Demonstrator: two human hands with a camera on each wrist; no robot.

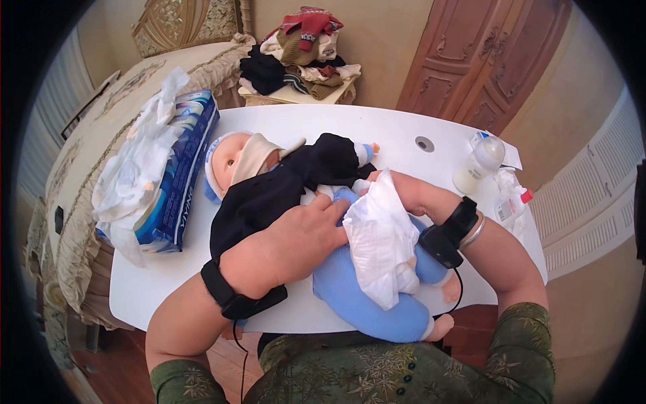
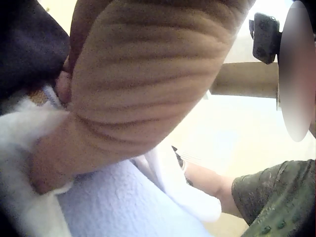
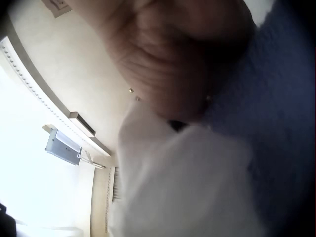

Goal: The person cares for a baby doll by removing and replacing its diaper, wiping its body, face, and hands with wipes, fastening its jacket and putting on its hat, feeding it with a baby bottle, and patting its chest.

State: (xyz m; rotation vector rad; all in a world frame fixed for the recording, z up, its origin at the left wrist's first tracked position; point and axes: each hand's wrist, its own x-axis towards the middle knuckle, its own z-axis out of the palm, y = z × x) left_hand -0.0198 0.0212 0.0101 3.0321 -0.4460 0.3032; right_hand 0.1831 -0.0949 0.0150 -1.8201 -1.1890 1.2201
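Head view: saw diaper (image 1: 380, 246) between left hand (image 1: 293, 239) and right hand (image 1: 402, 192), over baby doll (image 1: 363, 303); left fingers part-bent, right mostly hidden; couldn't tell either grip.

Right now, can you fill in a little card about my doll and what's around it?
Doll: lying on the white table, blue legs toward the person
Face: partly under a cream cloth
Chest: under black clothing
Diaper: white, over the lower body
Left hand: at the doll's waist, beside the diaper
Right hand: at the diaper's upper end, fingertips hidden
Left side: blue pack, white sheets on top
Right side: baby bottle
Behind: clothes pile
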